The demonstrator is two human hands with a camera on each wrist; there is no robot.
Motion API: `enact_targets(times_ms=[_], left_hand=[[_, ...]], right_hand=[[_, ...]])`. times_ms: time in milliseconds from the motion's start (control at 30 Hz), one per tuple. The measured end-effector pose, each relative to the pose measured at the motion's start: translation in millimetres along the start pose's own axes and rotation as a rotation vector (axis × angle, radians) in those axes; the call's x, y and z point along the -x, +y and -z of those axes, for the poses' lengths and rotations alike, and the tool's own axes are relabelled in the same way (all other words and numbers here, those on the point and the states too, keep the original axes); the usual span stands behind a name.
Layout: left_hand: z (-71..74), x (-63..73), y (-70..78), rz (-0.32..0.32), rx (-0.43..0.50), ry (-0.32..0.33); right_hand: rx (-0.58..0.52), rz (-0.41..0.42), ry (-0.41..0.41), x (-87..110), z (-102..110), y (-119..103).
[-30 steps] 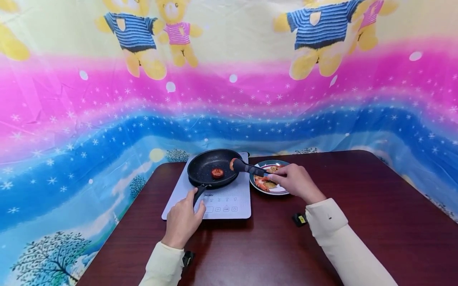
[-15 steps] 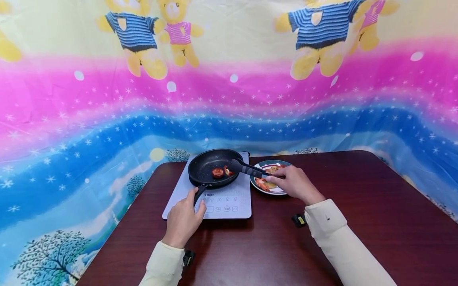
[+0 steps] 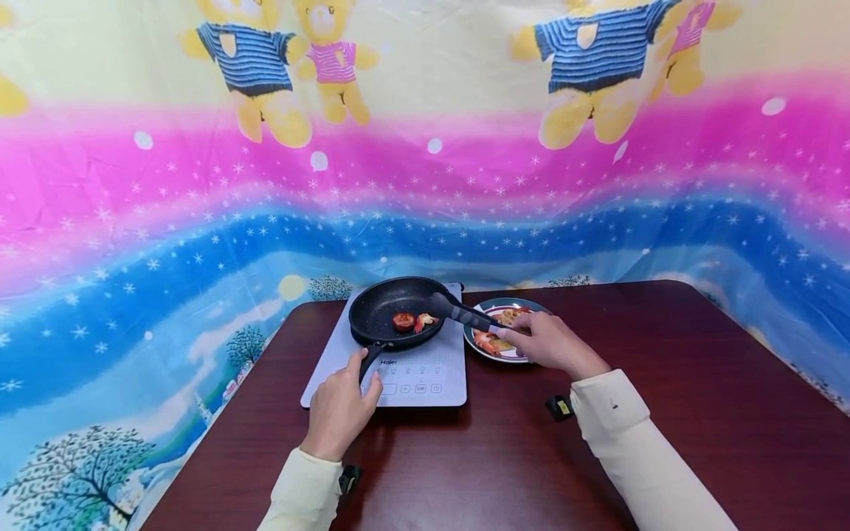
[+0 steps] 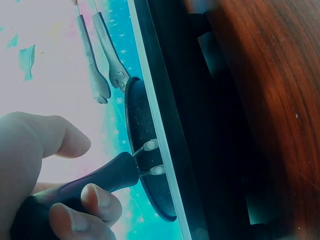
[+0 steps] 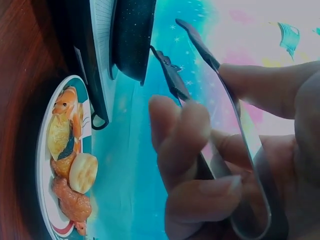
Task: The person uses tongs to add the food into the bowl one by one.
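My left hand (image 3: 339, 413) grips the handle (image 4: 90, 177) of a black speckled frying pan (image 3: 381, 299), which stands on a white induction cooker (image 3: 425, 402). Inside the pan lie a red tomato slice (image 3: 402, 321) and, right beside it, a small curled red-and-white piece like a shrimp (image 3: 424, 321). From the right side my right hand (image 3: 556, 343) holds kitchen tongs (image 3: 473, 317) over the pan's rim. Both wrist views show the tongs' two dark ends spread apart with nothing between them.
A plate (image 5: 44, 165) under and beside my right hand bears a shrimp (image 5: 66, 102), a pale round slice (image 5: 83, 172) and browned meat (image 5: 72, 200). The dark wooden table (image 3: 491, 464) extends in front. A printed cloth (image 3: 425, 184) hangs close behind the cooker.
The tongs have spread and let go of the red-and-white piece, which has dropped into the pan beside the tomato slice. My left hand stays on the handle.
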State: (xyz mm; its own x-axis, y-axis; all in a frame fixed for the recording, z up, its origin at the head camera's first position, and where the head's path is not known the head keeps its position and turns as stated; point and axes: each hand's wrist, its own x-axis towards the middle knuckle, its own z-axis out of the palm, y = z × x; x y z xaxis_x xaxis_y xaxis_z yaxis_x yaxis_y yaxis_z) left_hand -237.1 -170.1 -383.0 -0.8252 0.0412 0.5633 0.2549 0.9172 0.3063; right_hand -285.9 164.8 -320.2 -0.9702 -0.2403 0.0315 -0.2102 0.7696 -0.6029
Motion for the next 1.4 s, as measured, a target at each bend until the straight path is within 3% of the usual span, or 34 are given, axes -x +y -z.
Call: enact_targets(times_ms=[267, 700, 1033, 1400], left_hand=[[-0.2, 0.0, -0.3, -0.002, 0.002, 0.006], [-0.2, -0.5, -1.9, 0.000, -0.007, 0.001], [0.7, -0.8, -2.2, -0.003, -0.002, 0.007], [-0.6, -2.0, -1.9, 0.002, 0.001, -0.011]], right_hand=[[-0.032, -0.073, -0.012, 4.2, 9, 2], [0.062, -0.021, 0.010, 15.2, 41, 27], [0.086, -0.058, -0.086, 22.7, 53, 42], [0.106, -0.050, -0.149, 19.3, 45, 44]])
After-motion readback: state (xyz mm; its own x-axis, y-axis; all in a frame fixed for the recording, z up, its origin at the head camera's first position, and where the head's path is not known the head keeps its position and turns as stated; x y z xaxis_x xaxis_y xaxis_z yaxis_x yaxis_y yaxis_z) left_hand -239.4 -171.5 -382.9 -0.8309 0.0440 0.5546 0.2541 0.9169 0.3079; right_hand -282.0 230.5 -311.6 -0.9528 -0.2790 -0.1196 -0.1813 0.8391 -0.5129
